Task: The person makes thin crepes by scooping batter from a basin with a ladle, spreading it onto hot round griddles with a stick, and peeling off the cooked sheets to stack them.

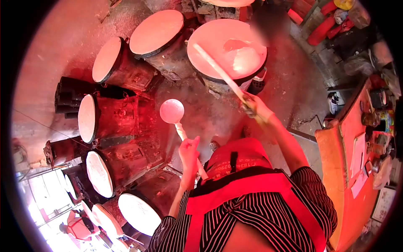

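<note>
My left hand (189, 153) is closed around the handle of a ladle (172, 111), whose round bowl points away from me, over the floor between the barrels. Gripped in my right hand (256, 106) is a long pale wooden stick (216, 67). The stick slants across a wide round flat top (210, 35) on a barrel-like stand; I cannot tell whether it touches. A glossy pale wet patch (247, 59) lies on that top, beside the stick. I wear a red apron (241, 154) over a striped shirt.
Several more barrels with pale round tops curve around to my left, including one round top (157, 32) nearby and another round top (87, 118) farther left. To my right stands an orange-covered table (346, 138) with papers and jars. A blurred dark shape hides the spot beyond the stick.
</note>
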Tool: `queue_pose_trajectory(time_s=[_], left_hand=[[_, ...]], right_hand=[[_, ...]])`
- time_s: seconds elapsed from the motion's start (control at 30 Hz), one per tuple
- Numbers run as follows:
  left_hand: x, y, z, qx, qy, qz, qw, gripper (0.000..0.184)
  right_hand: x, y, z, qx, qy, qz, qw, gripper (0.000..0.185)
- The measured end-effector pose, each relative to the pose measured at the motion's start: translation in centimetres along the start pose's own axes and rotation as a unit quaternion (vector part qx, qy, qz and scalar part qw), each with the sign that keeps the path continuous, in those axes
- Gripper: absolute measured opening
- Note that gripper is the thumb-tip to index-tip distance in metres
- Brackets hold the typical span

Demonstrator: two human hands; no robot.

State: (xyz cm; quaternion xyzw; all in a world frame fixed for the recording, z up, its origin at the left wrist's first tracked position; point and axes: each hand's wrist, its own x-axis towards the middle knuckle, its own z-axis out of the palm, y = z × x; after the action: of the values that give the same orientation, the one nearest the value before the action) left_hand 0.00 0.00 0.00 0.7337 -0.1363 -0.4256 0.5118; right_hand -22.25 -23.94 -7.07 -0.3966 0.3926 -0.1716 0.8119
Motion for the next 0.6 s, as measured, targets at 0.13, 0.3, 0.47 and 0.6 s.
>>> queue_pose_trajectory(time_s=[0.13,0.3,0.47,0.6], left_hand=[[-0.6,-0.3,4.1,-0.075,0.005,-0.033,0.997,0.033],[-2.1,2.9,8.8,-0.140,0.089,-0.047,0.985,0.048],[-2.4,5.2,10.1,-0.195,0.094,-0.069,0.974,0.047],[-1.0,4.9,6.8,-0.202,-0.062,-0.073,0.975,0.034]], right_hand=[[-3.5,-2.8,-10.4,0.035,0.080,0.052,0.995,0.044],[0.8,-8.7,-12.5,-0.041,0.088,-0.057,0.994,0.040],[2.7,-9.3,-7.6,-0.308,0.102,-0.114,0.939,0.039],[2.3,-6.1,-7.7,-0.163,0.243,-0.397,0.870,0.036]])
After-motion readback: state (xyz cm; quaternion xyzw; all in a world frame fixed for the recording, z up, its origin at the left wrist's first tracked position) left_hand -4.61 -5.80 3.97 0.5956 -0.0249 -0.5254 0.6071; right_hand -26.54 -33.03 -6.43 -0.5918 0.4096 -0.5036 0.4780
